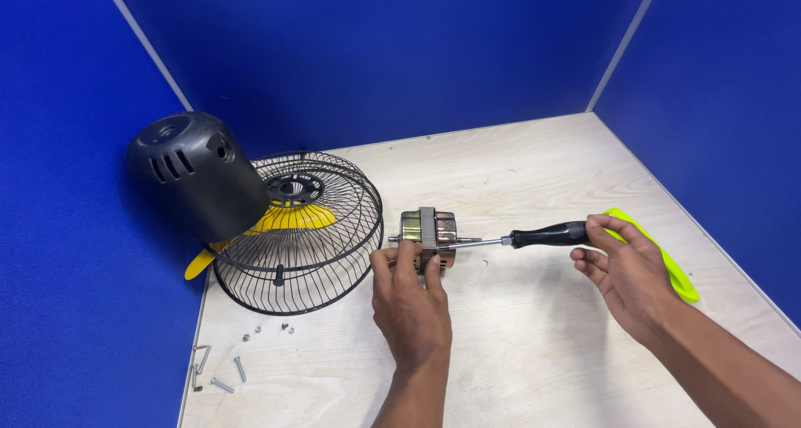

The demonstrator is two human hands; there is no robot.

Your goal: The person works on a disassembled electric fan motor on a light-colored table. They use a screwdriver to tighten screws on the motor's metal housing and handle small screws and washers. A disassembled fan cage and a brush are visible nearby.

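1. Our left hand (pixel 410 299) is closed around the fan motor (pixel 428 233), holding it upright on the counter (pixel 534 353); our right hand (pixel 627 271) grips the black handle of the screwdriver (pixel 546 235), whose shaft lies level with its tip at the motor's right side.
2. We judge a slip the main risk: if the tip rides off the fastener, the shaft could skid toward the left fingers wrapped close below it.
3. The motor stands on a narrow base, so a sideways push from the tool could tip or twist it in our grip.
4. The loose screws (pixel 219 366) near the counter's left edge could roll off if knocked.
5. The black motor cover (pixel 196 173) leans on the wire fan guard (pixel 296 228), with the yellow blade (pixel 292 219) inside; a jolt might topple it.
6. The counter is pale wood, boxed in by blue partition walls (pixel 392 52); a yellow-green strip (pixel 667 265) lies just behind our right hand.
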